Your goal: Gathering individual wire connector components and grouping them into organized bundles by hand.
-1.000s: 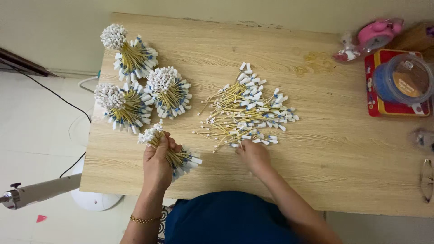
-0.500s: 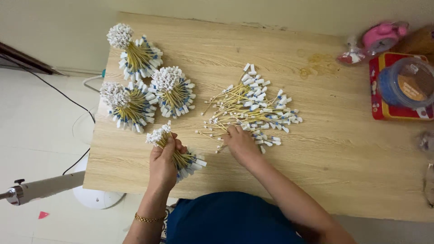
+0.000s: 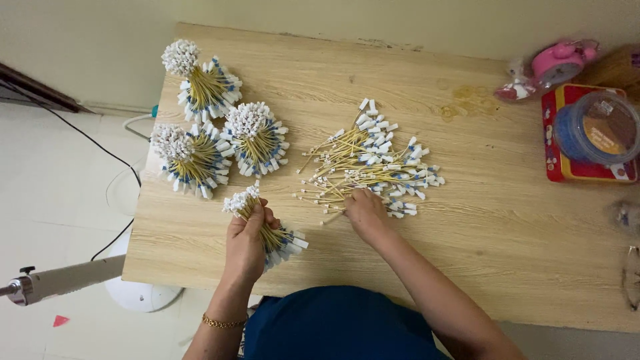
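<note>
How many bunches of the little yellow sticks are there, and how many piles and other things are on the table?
Tied bunches lying on the table: 3
Bunch held in the left hand: 1
Loose pile of sticks under the right hand: 1
Pink clock: 1
Blue round tub: 1
Total: 7

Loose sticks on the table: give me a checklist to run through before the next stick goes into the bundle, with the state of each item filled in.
1. Left hand has a closed grip on the held bundle: ok.
2. Right hand rests on the near edge of the loose pile: ok.
3. A single stick pinched by the right fingertips: cannot tell.
4. Loose pile lies apart from the three finished bundles: ok.
5. Loose sticks all point one way: not ok, they cross each other.
6. Bare table shows around both hands: ok.
</note>
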